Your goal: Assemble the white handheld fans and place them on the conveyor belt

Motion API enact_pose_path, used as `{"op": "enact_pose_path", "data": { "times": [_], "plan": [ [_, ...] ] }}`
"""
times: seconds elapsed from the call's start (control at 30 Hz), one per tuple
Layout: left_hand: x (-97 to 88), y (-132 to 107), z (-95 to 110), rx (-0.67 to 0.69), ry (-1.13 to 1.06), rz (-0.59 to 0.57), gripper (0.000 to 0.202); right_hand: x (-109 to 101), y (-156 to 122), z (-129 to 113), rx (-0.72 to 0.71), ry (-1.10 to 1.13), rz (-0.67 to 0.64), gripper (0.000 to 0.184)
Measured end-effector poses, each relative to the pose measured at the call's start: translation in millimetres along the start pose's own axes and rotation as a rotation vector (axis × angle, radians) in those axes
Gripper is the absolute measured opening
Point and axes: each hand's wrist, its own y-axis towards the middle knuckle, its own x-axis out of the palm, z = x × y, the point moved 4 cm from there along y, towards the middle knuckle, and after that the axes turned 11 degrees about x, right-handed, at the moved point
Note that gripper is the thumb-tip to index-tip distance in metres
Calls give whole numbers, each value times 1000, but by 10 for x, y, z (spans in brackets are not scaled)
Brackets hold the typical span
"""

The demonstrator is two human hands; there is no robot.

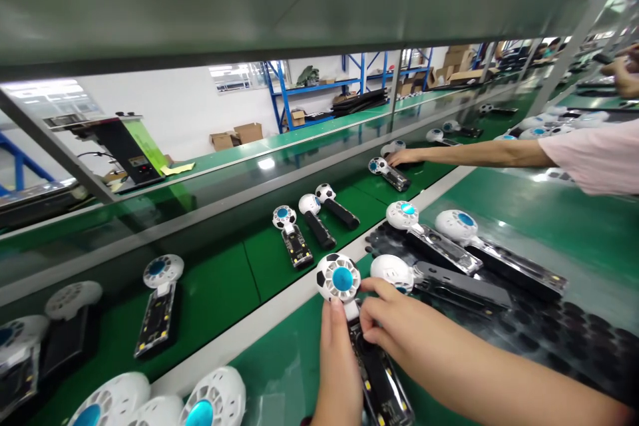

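A fan [343, 277] is held in both hands above the near edge of the green bench [274, 359], its ball-patterned head raised and its black handle slanted down toward the camera. It is grasped by the left hand [339, 359] along the handle's left side, with fingertips pressed just below the head. The neck is gripped from the right by the right hand [394, 316], whose index finger is set against the head's rim; the rest of its grip is partly hidden.

Just beside the right hand, three more fans [392, 271] are laid on a dark spotted mat [589, 329]. At the lower left, white fan heads [214, 399] are cut off by the frame. Beyond a pale strip [239, 351], fans [299, 246] are spread along the green belt [214, 299], some with circuit boards exposed. Farther up the belt, a fan [397, 178] is reached by a co-worker's hand [405, 156]; whether it is grasped cannot be told. A pink sleeve [599, 156] is worn on that arm.
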Motion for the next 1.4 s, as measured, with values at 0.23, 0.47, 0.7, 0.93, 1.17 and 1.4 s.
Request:
{"op": "enact_pose_path", "data": {
  "times": [0.23, 0.47, 0.7, 0.93, 1.17, 1.4],
  "plan": [
    [-79, -53, 26, -57, 46, 38, 53, 135, 47, 71, -47, -159, 58, 14],
    [-73, -56, 9, -64, 63, 15, 36, 215, 52, 138, -71, -133, 146, 13],
    [-90, -13, 12, -59, 79, -30, 39, 219, 14, 143, -62, 44, 136, 16],
    [-23, 0, -165, -104, -108, -141, 56, 153, 14, 249, 66, 547, 65, 30],
    [15, 3, 70, -258, -188, -58, 74, -449, 191, 269, 21, 320, 250, 17],
    [-59, 134, 126, -182, -140, -61, 87, -993, 1419, 393, 201, -86, 348, 28]
  ]
}}
